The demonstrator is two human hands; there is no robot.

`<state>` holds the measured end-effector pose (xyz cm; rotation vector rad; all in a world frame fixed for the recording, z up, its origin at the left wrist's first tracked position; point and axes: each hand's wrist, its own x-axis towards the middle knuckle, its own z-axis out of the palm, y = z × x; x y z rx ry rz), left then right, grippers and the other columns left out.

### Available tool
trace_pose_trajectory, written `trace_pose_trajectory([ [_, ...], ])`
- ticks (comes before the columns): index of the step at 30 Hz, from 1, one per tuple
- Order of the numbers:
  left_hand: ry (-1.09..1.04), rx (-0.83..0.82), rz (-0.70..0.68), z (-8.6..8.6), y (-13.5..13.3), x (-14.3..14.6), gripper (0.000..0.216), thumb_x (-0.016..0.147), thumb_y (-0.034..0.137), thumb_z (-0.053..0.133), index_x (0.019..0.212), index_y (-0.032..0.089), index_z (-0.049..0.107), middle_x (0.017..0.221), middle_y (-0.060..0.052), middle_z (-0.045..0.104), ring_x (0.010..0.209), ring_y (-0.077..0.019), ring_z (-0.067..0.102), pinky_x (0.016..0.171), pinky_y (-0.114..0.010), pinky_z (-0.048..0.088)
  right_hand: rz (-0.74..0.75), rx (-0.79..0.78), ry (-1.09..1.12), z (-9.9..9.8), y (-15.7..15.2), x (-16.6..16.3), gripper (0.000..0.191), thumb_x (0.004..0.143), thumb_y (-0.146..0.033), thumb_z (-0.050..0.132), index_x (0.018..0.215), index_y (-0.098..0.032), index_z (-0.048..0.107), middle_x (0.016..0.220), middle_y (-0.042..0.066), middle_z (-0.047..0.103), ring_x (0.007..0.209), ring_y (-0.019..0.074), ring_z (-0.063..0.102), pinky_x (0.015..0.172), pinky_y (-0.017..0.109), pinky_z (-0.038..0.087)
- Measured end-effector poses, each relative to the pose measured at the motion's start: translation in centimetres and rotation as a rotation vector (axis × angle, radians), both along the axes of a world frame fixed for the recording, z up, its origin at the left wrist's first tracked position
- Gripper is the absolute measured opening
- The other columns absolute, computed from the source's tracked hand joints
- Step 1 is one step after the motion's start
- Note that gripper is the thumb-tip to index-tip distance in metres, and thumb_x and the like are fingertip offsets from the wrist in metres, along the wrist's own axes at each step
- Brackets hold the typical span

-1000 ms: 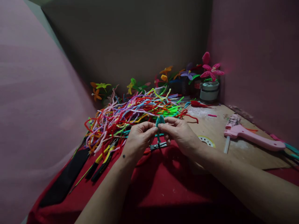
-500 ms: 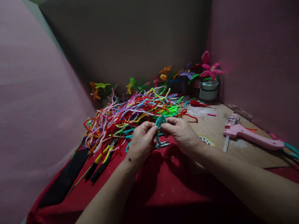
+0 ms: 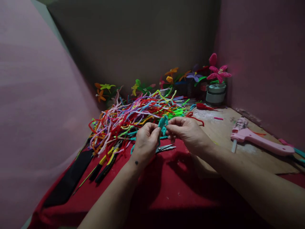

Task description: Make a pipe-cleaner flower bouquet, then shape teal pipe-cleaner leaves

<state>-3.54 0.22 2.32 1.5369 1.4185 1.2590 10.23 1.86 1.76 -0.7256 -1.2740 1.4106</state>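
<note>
A teal pipe cleaner (image 3: 163, 121), bent into a narrow looped shape, is held up between my two hands over the red cloth. My left hand (image 3: 147, 140) pinches its lower left side between thumb and fingers. From the other side my right hand (image 3: 183, 128) pinches the teal strand at its right edge. Scissors (image 3: 166, 148) lie on the cloth just below, their handles partly hidden behind my left hand. Right behind the hands rises a large heap of coloured pipe cleaners (image 3: 133, 116).
Yellow-and-black pliers (image 3: 108, 163) and a long black strip (image 3: 70, 179) lie at left. On the board at right rests a pink glue gun (image 3: 262, 141). Pipe-cleaner flowers stand along the back, including a pink flower (image 3: 219, 74) in a grey pot (image 3: 215, 94).
The teal loop's right side has opened out slightly, with my right hand drawn a little to the right. More of the scissors shows. The whole view has shifted slightly.
</note>
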Motion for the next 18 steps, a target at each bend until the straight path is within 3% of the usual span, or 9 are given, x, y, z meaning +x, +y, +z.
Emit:
trace_pose_trajectory([
  [5,-0.084,-0.082,-0.031,0.54,-0.25,0.50,0.012,0.072,0.024,0.057,0.068,0.015,0.051,0.041,0.008,0.043,0.032,-0.0034,0.034,0.034,-0.016,0.026,-0.040,-0.135,0.184,0.11,0.06,-0.21,0.011,0.066,-0.019,0.061,0.070,-0.015,0.052,0.058,0.000,0.061,0.049,0.0104,0.058,0.046,0.023,0.048],
  [18,-0.113,-0.118,-0.093,0.86,-0.74,0.51,0.011,0.072,0.022,0.058,0.073,0.013,0.052,0.042,0.005,0.051,0.031,-0.0091,0.045,0.033,-0.021,0.039,-0.190,-0.004,0.005,0.05,-0.44,-0.39,0.008,0.068,-0.017,0.059,0.069,-0.015,0.051,0.057,-0.003,0.057,0.050,0.0100,0.060,0.048,0.022,0.051],
])
